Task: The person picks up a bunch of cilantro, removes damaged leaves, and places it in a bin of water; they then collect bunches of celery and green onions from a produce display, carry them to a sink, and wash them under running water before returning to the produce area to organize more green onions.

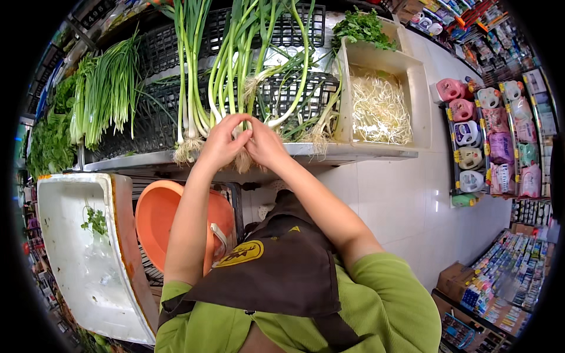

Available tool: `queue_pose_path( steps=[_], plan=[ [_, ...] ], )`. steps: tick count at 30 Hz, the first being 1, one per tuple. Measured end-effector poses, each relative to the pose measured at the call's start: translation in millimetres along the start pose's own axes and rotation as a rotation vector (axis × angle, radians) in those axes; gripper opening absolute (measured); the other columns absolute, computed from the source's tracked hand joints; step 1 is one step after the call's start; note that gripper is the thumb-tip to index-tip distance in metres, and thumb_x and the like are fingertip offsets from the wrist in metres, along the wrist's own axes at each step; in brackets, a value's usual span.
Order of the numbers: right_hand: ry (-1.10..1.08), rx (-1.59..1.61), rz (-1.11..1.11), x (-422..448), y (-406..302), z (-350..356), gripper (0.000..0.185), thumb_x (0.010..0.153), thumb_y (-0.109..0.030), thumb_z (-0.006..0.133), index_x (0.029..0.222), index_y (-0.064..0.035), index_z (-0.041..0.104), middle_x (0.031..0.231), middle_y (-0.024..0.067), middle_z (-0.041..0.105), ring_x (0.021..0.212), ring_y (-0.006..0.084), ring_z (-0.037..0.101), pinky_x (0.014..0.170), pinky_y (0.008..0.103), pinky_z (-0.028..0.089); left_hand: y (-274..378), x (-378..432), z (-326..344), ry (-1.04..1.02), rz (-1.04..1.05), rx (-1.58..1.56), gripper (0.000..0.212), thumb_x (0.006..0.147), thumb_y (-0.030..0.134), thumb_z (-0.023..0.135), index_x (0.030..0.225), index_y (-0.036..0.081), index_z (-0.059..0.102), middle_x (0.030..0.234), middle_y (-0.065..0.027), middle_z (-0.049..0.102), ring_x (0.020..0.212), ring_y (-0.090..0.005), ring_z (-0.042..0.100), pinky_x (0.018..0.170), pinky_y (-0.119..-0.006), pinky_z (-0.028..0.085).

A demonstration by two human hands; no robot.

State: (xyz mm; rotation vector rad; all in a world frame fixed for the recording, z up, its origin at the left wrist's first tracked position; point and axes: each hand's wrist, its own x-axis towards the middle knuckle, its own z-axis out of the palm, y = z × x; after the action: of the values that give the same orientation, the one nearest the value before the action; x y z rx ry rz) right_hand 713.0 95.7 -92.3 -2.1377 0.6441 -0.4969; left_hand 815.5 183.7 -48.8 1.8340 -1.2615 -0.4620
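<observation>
Both hands meet around the white lower ends of a bunch of green onions (233, 79) at the front edge of the metal counter (366, 153). My left hand (224, 144) curls about the stems from the left. From the right, my right hand (266, 143) closes on the same bunch, thumbs and fingertips together. Tangled roots (243, 162) hang below my fingers, and the grip itself is partly hidden. Left of my hands lies another bunch of green onions (190, 84) with roots towards me. A loose, curved stalk (304, 75) lies to the right, near rooty trimmings (321, 130).
Black plastic crates (159, 53) line the counter, with garlic chives (117, 84) at left. A white tub (421, 101) at right holds bean sprouts (382, 110) in water; cilantro (364, 28) lies behind. Below left are an orange bucket (156, 220) and a foam box (66, 264).
</observation>
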Motion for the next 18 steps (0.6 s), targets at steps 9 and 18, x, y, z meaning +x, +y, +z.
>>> queue_pose_path(
  steps=[9, 18],
  plan=[
    [0.02, -0.572, -0.164, -62, 73, -102, 0.042, 0.069, -0.003, 0.054, 0.11, 0.0015, 0.045, 0.104, 0.0219, 0.046, 0.093, 0.0375, 0.048, 0.078, 0.0432, 0.042, 15, 39, 65, 0.086, -0.066, 0.112, 0.027, 0.073, 0.014, 0.065, 0.096, 0.002, 0.056, 0.088, -0.0127, 0.058, 0.083, -0.0254, 0.058, 0.073, -0.033, 0.046],
    [-0.003, -0.423, 0.098, -32, 106, -93, 0.039, 0.075, -0.023, 0.063, 0.108, -0.0058, 0.052, 0.093, 0.0212, 0.046, 0.082, 0.0366, 0.051, 0.069, 0.0436, 0.043, 8, 67, 73, -0.076, -0.355, 0.178, 0.014, 0.081, 0.016, 0.058, 0.09, 0.005, 0.055, 0.073, -0.0088, 0.059, 0.065, -0.0173, 0.057, 0.057, -0.031, 0.046]
  ],
)
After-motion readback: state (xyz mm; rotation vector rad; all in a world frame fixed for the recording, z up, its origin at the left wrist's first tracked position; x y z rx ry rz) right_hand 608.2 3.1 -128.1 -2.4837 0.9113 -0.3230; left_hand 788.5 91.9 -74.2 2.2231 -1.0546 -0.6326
